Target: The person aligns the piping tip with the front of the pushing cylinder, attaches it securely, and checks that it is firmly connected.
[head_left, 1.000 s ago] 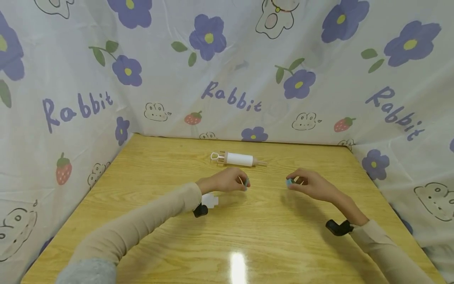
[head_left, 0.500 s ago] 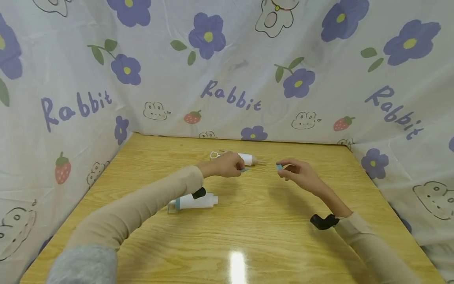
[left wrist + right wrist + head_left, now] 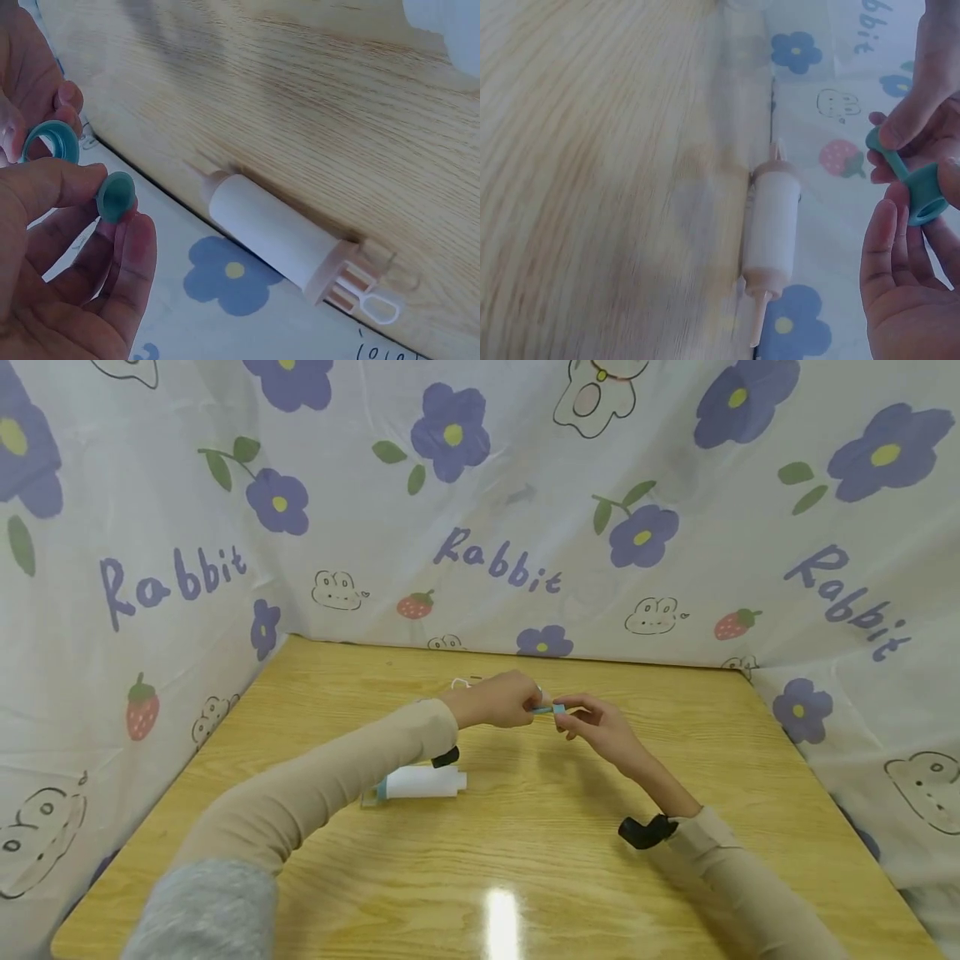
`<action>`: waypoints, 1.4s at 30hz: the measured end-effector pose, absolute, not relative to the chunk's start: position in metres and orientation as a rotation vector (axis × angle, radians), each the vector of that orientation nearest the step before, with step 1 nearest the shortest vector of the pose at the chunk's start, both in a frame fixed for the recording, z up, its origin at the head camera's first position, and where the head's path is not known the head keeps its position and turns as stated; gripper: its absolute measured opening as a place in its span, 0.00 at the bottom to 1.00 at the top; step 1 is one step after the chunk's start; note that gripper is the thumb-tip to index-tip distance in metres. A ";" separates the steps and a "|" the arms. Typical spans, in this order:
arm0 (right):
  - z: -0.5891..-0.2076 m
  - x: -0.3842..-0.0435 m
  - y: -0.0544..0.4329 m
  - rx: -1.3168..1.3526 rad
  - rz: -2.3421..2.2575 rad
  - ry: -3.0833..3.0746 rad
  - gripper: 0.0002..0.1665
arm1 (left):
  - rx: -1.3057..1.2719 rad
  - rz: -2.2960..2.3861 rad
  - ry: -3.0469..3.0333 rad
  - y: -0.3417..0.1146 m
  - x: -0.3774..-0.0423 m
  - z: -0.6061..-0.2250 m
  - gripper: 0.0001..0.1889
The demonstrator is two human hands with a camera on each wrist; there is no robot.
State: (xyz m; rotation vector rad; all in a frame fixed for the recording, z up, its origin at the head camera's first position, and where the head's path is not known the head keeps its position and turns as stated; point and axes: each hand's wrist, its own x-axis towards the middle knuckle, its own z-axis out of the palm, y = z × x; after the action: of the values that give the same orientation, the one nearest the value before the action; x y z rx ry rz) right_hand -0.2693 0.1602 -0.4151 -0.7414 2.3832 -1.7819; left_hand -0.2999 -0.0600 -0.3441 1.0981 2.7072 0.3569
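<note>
My left hand (image 3: 510, 697) pinches a slim teal nozzle (image 3: 889, 154) by its flared end; its open cup (image 3: 116, 197) faces the left wrist camera. Between the thumb and fingers of my right hand (image 3: 596, 727) is a teal screw ring cap (image 3: 928, 196), its hollow threaded inside visible in the left wrist view. The nozzle's narrow end meets the cap in the right wrist view; whether it is inside the opening I cannot tell. Below my left forearm lies a white syringe-like barrel (image 3: 423, 782) with a teal end collar.
A second white barrel (image 3: 270, 232) with beige ends, a looped plunger handle and a thin nozzle lies at the back of the wooden table (image 3: 480, 852), mostly hidden behind my left hand in the head view. Patterned cloth (image 3: 360, 510) hangs behind and at both sides.
My hands have come together above the back of the table, the right moving left and the left moving slightly up and right. The nozzle and cap now meet; they were apart earlier.
</note>
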 end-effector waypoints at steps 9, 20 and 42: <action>-0.418 -0.267 0.157 -0.752 -1.786 2.369 0.21 | 1.131 0.457 2.625 -0.056 -0.298 -0.343 0.07; -0.425 -0.266 0.153 -0.730 -1.872 2.342 0.22 | 1.065 0.600 2.582 -0.055 -0.297 -0.340 0.08; -0.426 -0.263 0.157 -0.665 -1.994 2.135 0.16 | 0.525 1.474 2.079 -0.043 -0.291 -0.355 0.16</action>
State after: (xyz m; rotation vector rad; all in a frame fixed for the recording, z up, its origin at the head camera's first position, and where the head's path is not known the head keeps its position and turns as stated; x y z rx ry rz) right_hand -0.2631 0.1574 -0.4259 -0.6647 2.1354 -1.9937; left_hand -0.2906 -0.0433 -0.3549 0.5249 2.0795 1.4741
